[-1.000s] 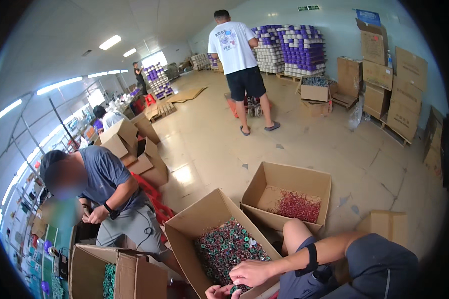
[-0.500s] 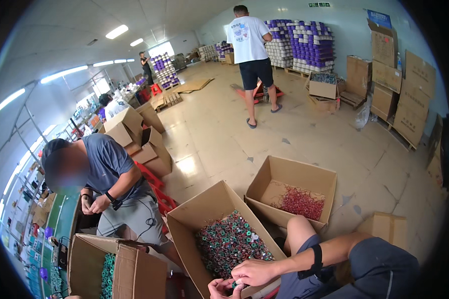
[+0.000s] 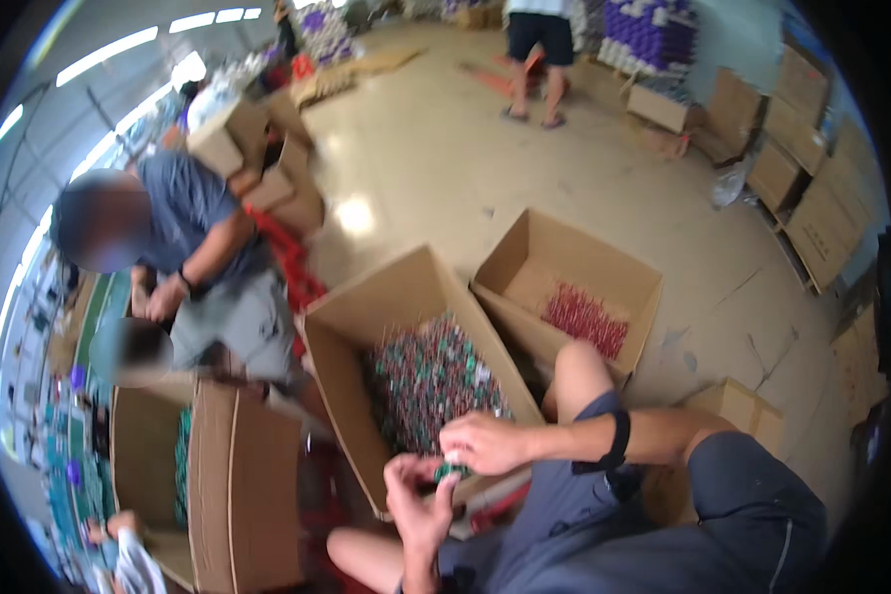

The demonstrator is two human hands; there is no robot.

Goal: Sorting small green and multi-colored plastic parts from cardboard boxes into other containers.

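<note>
Over the near edge of a large cardboard box, my two hands come together around a small green ring-shaped part. My left hand holds it between thumb and fingers. From the right, my right hand reaches over with its fingers pinched at the part; a small white bit shows at their tips. The fingers hide much of it, and motion blurs the rest. Below and beyond my hands, a heap of green, red and grey small parts fills the box bottom.
A second cardboard box with red wire-like pieces stands beyond to the right. At left, a tall carton holds green parts. A seated co-worker and another person's hand are on the left. Someone stands farther back.
My view has tilted downward, so the boxes sit higher in the picture. My hands show more fully, still together at the green part. Another person's head and hand now appear at lower left.
</note>
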